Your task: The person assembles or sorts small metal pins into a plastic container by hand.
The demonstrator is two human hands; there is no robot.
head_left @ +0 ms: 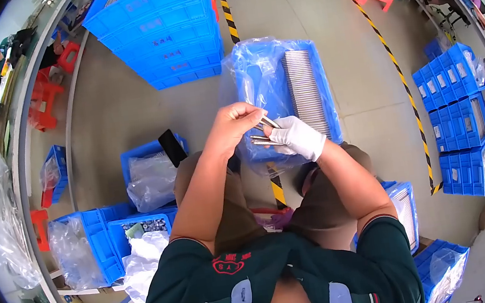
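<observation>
Clearly largest, a stack of blue crates (169, 50) stands at the upper left of the frame. Next, at centre, sits an open blue bin (326, 87) with a clear liner (254, 57); a row of metal rods (306, 90) lines its right side. Over its near end, the gloved right hand (301, 137) grasps several loose rods (264, 141); the bare left hand (234, 126) pinches one more (270, 123). Possible failure, I judge: the splayed rods could slip from a loosened grip or snag the liner.
</observation>
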